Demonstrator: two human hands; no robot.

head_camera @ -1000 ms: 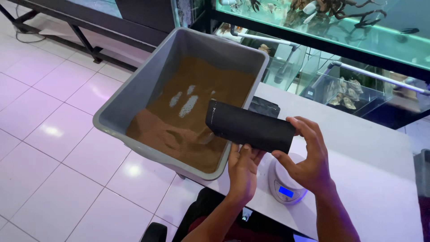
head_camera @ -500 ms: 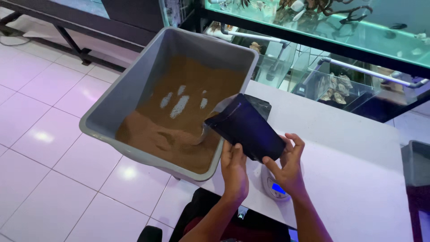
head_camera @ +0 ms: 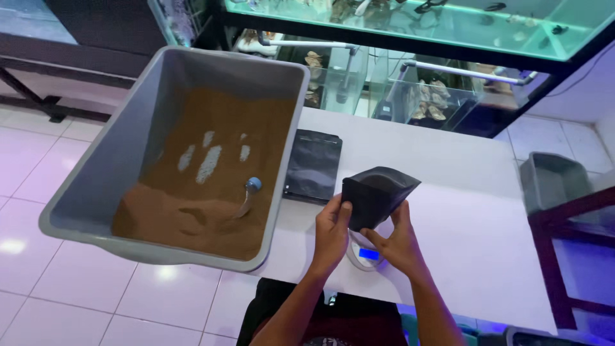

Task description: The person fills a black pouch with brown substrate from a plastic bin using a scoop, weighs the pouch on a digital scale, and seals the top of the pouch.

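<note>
Head-worn view, steeply down, close

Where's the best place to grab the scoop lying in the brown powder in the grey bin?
Probably the scoop by its round blue handle end, coming from above: that end sticks clear of the brown powder, while the clear bowl lies partly sunk. The grey bin walls block a sideways approach.

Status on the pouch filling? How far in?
Early. Done: nothing visibly filled; one black pouch lies flat beside the grey bin. In hand: left hand and right hand hold a second black pouch over the small scale. Left: the brown powder sits in the bin with the scoop resting in it; I can't tell whether the held pouch contains anything.
</note>
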